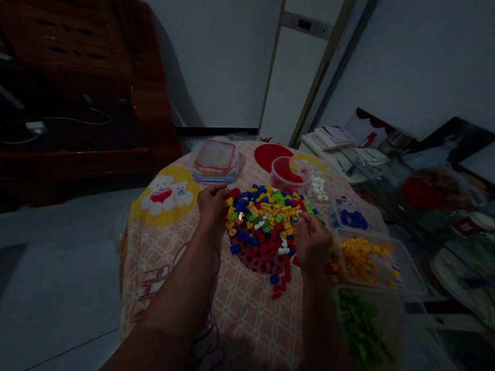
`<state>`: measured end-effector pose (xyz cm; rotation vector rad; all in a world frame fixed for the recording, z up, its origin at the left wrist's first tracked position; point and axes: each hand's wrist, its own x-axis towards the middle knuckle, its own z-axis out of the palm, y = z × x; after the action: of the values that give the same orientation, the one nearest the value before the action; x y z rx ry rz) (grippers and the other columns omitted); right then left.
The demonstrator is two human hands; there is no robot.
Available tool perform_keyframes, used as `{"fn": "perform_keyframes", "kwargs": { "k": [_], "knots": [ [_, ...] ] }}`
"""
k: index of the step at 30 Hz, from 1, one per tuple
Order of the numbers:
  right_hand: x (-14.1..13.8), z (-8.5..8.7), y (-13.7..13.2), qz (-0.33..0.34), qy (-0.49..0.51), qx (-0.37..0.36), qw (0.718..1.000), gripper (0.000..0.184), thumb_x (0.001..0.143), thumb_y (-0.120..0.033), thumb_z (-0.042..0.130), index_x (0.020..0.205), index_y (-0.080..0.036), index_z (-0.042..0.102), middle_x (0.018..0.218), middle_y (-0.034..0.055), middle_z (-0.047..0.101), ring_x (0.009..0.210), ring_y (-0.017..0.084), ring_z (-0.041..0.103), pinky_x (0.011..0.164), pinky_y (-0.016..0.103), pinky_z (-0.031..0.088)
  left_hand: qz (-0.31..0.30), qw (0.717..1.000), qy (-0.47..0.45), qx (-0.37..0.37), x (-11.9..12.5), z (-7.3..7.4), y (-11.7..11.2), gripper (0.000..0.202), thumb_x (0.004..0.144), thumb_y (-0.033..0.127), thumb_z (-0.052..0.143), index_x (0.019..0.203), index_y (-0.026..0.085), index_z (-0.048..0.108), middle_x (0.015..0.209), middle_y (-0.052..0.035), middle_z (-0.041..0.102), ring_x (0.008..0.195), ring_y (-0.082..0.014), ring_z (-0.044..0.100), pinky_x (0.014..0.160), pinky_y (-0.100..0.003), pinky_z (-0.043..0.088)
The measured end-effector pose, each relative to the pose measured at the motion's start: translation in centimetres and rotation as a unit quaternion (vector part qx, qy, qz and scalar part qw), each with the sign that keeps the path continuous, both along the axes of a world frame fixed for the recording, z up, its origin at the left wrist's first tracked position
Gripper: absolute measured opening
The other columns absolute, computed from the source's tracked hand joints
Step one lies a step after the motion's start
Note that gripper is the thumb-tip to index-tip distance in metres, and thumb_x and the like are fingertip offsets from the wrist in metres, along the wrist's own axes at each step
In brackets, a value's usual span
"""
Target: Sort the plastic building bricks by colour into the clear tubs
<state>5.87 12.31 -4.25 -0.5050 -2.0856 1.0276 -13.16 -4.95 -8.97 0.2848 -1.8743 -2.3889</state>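
A loose heap of plastic building bricks (267, 208) in red, yellow, blue, green and white is spread over the middle of the round table. My left hand (211, 203) rests at the heap's left edge, fingers curled closed, close to a red brick (232, 193); what they hold, if anything, is hidden. On the heap's right side, my right hand (315, 238) is closed in a pinch. A small white brick (299, 213) shows at its fingertips. Below the heap, several red bricks (285, 271) trail toward me beside a round blue piece (274, 279).
Clear tubs stand along the right: blue bricks (353, 219), yellow bricks (363, 258), green bricks (363, 328). A round tub (290, 175) with red bricks is behind the heap, beside white bricks (318, 189). Stacked lidded containers (215, 160) sit back left. A cluttered glass table (387, 184) stands right.
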Motion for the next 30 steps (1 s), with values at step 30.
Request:
{"fn": "perform_keyframes", "kwargs": {
  "k": [30],
  "knots": [
    [7.6, -3.6, -1.1, 0.004, -0.262, 0.174, 0.949, 0.020, 0.089, -0.028, 0.065, 0.108, -0.024, 0.070, 0.109, 0.0083, 0.070, 0.102, 0.023, 0.065, 0.091, 0.034, 0.050, -0.013, 0.998, -0.018, 0.055, 0.5, 1.3, -0.4, 0.017, 0.061, 0.012, 0.061, 0.076, 0.015, 0.067, 0.068, -0.0020, 0.065, 0.061, -0.0143, 0.063, 0.060, -0.026, 0.053]
  ]
}}
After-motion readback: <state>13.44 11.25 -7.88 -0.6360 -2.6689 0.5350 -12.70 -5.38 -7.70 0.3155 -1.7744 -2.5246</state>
